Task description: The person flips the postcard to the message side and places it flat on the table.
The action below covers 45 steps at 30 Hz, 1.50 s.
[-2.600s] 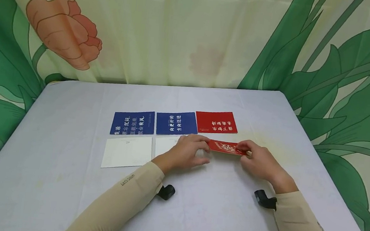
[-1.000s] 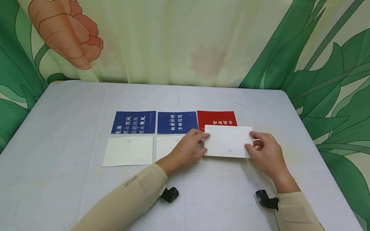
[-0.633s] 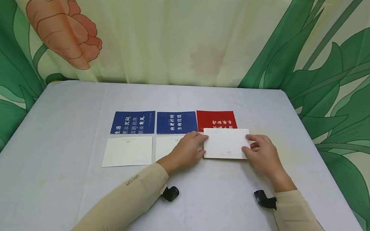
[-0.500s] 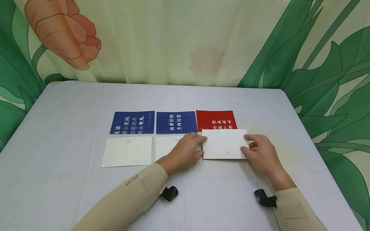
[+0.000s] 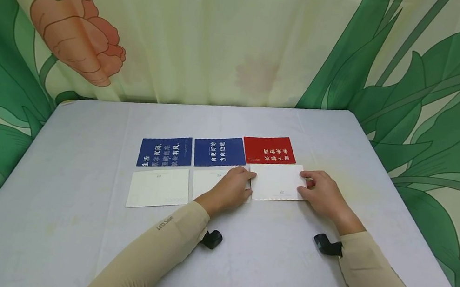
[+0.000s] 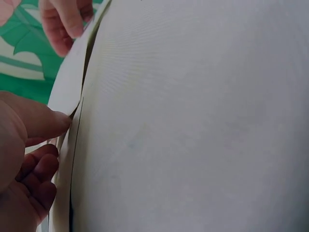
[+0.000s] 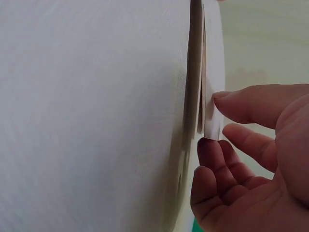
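Observation:
A postcard [image 5: 278, 182], white back up, lies between my hands below the red card, slightly raised off the table in the right wrist view. My right hand [image 5: 323, 193] pinches its right edge between thumb [image 7: 241, 104] and fingers. At its left edge my left hand [image 5: 229, 189] holds the corners with thumb [image 6: 46, 121] and forefinger. Under and beside the left hand is another white card [image 5: 205, 180], partly hidden by it. A further white card [image 5: 158, 189] lies to the left.
Behind the white row lie two blue cards with white writing, one left [image 5: 166, 151] and one middle [image 5: 218, 151], and a red card [image 5: 269, 150] at right. They rest on a white-covered table [image 5: 242, 266]. A patterned curtain [image 5: 207, 43] hangs behind.
The postcard's red face showed at first; it was turned over to white. Then both hands lowered it toward the near side, uncovering more of the red card behind.

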Available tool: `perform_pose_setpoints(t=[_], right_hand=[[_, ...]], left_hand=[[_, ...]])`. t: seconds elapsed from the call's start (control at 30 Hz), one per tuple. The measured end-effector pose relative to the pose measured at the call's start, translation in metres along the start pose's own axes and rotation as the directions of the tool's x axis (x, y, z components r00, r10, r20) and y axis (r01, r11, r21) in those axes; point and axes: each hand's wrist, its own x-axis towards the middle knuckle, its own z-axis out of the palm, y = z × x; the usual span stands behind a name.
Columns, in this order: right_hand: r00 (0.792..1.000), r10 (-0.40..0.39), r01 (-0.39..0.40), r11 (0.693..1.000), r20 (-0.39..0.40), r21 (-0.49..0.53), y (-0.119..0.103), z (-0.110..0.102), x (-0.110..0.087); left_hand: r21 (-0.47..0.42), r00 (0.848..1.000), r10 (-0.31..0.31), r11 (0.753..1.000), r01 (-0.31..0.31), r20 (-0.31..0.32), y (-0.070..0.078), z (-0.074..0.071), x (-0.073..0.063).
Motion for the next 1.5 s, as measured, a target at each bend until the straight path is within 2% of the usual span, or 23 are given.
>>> perform_pose_setpoints(t=[0.47,0.83,1.5], right_hand=[[1.000,0.017,-0.018,1.000,0.012,0.018,0.000,0.003,-0.001],[0.999,0.017,-0.017,1.000,0.031,0.022,0.002,0.004,0.001],[0.999,-0.009,0.010,1.000,0.044,-0.018,0.000,0.005,0.002]], left_hand=[[-0.008,0.999,-0.016,1.000,0.017,0.045,-0.002,-0.003,0.004],[-0.117,0.999,0.000,0.993,0.005,0.041,-0.011,-0.003,0.009],[-0.131,0.998,0.029,0.991,-0.022,0.053,-0.013,-0.004,0.008]])
